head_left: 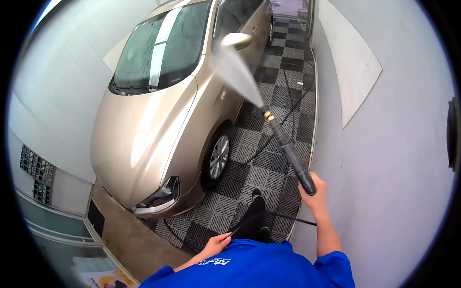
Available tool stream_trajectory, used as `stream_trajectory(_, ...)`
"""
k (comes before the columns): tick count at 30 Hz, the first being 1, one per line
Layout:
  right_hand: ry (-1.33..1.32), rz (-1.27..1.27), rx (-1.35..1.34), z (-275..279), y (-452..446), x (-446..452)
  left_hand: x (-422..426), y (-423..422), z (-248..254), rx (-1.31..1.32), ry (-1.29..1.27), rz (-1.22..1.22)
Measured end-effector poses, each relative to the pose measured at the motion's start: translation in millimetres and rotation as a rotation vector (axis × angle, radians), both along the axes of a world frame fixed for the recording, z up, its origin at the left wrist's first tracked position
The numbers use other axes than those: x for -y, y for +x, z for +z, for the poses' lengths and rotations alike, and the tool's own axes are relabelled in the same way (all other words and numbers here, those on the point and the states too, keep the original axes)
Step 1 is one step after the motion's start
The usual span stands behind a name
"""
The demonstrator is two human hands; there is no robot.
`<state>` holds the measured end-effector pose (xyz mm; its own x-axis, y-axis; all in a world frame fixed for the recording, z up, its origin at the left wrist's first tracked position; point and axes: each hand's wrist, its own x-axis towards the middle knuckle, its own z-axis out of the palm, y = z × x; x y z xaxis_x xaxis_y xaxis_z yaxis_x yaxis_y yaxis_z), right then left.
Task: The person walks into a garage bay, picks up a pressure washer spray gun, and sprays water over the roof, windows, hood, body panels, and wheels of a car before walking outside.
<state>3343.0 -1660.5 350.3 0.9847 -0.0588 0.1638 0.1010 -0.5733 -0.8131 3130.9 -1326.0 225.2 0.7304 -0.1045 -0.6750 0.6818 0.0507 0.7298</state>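
My right hand is wrapped round the rear end of a black spray gun with a brass fitting near its tip. A white fan of water leaves the nozzle toward the side mirror and front door area of a beige car. Low at the centre, my left hand is closed on a thin black hose in front of the blue shirt. The hose passes across my dark trousers toward the right.
Black and grey grated tiles cover the floor beside the front wheel. More black hose lies looped along the right wall. A glass-fronted counter stands at the lower left.
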Motion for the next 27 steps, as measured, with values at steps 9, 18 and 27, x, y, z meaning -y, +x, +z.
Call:
stream_trajectory(9,-0.071,-0.007,0.064,42.2,149.7,39.1,37.6,221.0,-6.8,0.154,0.021,-0.201)
stream_trajectory(18,-0.076,0.069,0.025,134.8,344.5,13.5,32.1,391.7,8.6,0.227,0.028,-0.221)
stream_trajectory(27,-0.01,-0.066,0.103,229.6,563.1,16.7,42.9,554.2,218.9,1.226,-0.001,-0.347)
